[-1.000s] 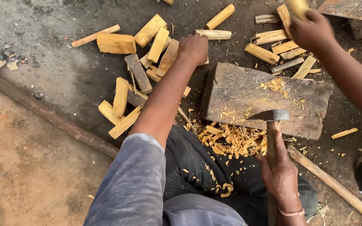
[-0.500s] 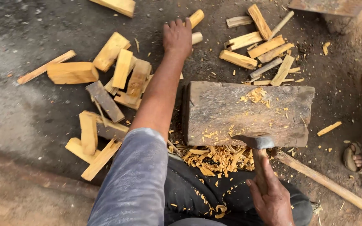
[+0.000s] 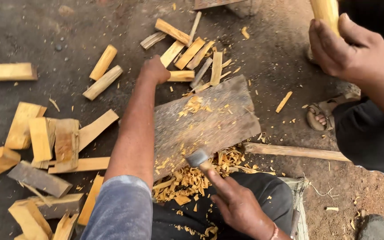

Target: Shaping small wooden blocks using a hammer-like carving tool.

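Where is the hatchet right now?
In the head view, the hatchet is low and centre, gripped by the right hand, its head at the near edge of the chopping block, above the wood shavings.

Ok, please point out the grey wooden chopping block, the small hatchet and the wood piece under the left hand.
Grey wooden chopping block (image 3: 210,126), head view, top face.
Small hatchet (image 3: 197,158), head view, metal head.
Pale wood piece (image 3: 182,76), head view, exposed end.

Left arm fully extended forward from a grey sleeve, forearm bare; left hand (image 3: 155,70) at far reach, curled into a closed fist, knuckles up. Right hand (image 3: 238,205) low and close to my body, fingers wrapped tight in a full grip, thumb pointing forward, bracelet on the wrist. Hands well apart.
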